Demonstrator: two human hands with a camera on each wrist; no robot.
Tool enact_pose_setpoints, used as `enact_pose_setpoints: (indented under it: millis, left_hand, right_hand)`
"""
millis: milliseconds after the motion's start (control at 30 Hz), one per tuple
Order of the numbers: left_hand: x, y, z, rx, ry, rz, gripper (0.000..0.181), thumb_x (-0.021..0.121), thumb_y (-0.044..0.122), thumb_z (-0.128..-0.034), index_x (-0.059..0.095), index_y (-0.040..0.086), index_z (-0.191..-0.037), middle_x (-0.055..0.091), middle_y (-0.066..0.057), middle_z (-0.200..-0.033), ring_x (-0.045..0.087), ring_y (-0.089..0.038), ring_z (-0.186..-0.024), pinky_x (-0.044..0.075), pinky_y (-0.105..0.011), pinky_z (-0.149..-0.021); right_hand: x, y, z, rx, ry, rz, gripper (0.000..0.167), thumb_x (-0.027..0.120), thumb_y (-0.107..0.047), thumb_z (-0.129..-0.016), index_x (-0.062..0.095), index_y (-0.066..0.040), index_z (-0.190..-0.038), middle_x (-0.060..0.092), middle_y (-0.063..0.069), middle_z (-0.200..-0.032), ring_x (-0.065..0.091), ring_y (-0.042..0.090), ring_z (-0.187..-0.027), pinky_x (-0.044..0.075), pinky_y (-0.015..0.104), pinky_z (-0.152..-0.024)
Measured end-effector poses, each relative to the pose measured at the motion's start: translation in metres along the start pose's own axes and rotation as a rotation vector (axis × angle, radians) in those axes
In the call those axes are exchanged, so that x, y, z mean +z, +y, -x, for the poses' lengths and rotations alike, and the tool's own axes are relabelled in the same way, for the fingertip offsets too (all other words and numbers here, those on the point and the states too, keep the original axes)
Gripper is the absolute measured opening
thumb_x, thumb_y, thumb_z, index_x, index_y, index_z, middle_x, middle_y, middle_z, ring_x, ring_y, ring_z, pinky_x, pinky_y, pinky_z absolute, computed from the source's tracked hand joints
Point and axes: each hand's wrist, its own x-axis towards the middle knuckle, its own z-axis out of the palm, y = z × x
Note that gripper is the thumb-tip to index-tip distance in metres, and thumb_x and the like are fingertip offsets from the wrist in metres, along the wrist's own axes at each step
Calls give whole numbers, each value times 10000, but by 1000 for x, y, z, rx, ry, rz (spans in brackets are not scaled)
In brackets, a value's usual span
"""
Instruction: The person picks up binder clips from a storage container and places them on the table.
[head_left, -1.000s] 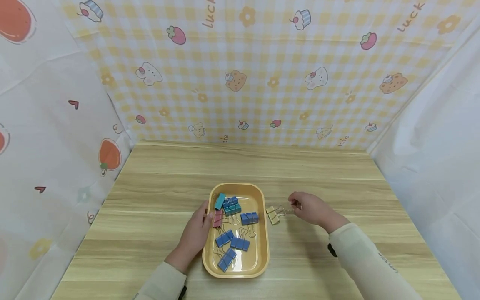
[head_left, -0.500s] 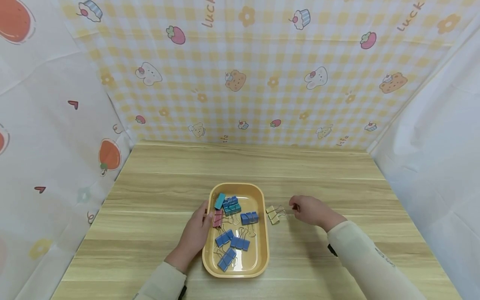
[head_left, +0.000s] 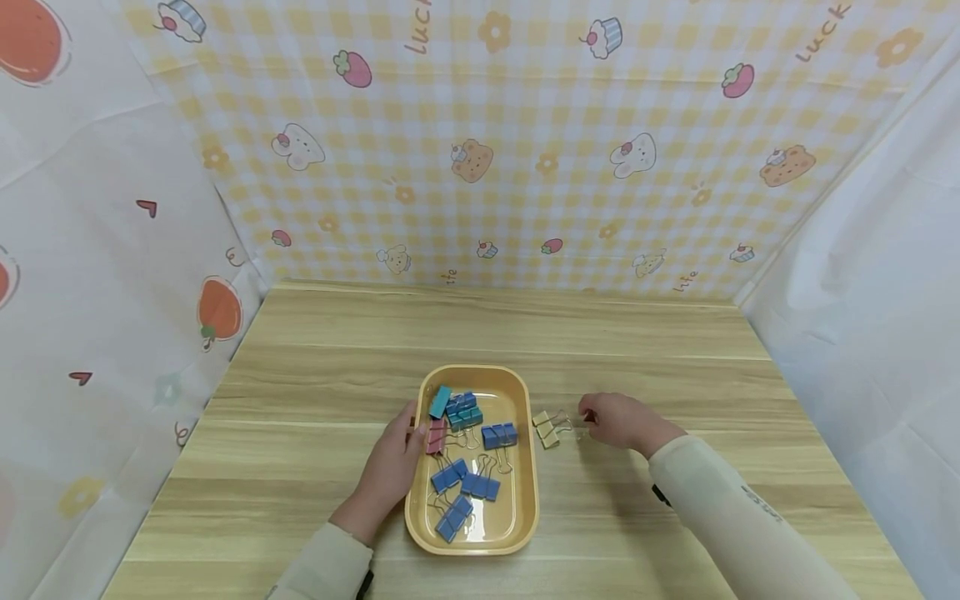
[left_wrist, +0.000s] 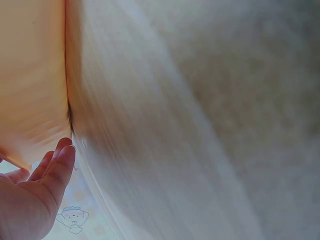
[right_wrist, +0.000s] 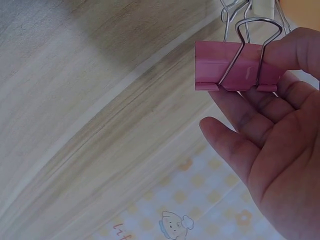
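- Head cam: left hand (head_left: pixel 390 465) has the yellow tray (head_left: pixel 531 475) by its left side, thumb over the rim and fingers down the outside
- Same view, right hand (head_left: pixel 621 422) is over the wooden table (head_left: pixel 675 342) to the right of the tray, fingers bent in, but what's in them is basically hidden from up here
- Between that hand and the tray there's a yellow clip (head_left: pixel 548 431) lying on the wood just beside the rim, wire handles pointing at the fingers
- Inside the tray I count five blue clips (head_left: pixel 481 487), two teal clips (head_left: pixel 440 402) and a red-pink clip (head_left: pixel 436 437) right next to the left thumb, and only this cam shows that lot
- Left wrist cam: just the tray's outer wall with fingertips up against its edge, fingers pretty straight, thumb mostly out of shot so the pinch itself can't be judged from here
- Right wrist cam clears up the hidden bit: a pink clip (right_wrist: pixel 212 67) pinched narrow, thumb across its right end, fingers behind and under the lower edge, left end sticking out free, one wire loop standing up, another finger stretched out clear of it
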Motion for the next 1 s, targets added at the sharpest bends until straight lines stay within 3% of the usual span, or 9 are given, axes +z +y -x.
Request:
enact_pose_setpoints:
  millis: [200,367,1000]
  left_hand:
    - [1,0,0,-15,-4,-1,530,414,220,-1048,252,72,-1530,418,-212,-1447,441,-390,-1296,383,-547,-1043]
    - [1,0,0,-25,-4,-4,528,411,229,-1049,256,78,-1530,464,-193,-1396,543,-350,-1176,480,-500,-957]
    - [2,-1,-1,-12,4,-2,519,411,231,-1049,270,82,-1526,492,-185,-1354,579,-315,-1109,535,-449,-880]
  right_hand:
    - [2,2,-4,16,-17,35,126,603,-20,-838,624,-61,-955,604,8,-817,519,134,-742,487,346,-718]
    - [2,1,-5,26,-38,44,113,589,-10,-848,604,-81,-934,558,-17,-789,479,145,-712,443,326,-676]
    - [5,-6,-12,52,-42,79,144,610,35,-836,617,-89,-910,581,-14,-794,488,150,-713,479,344,-705]
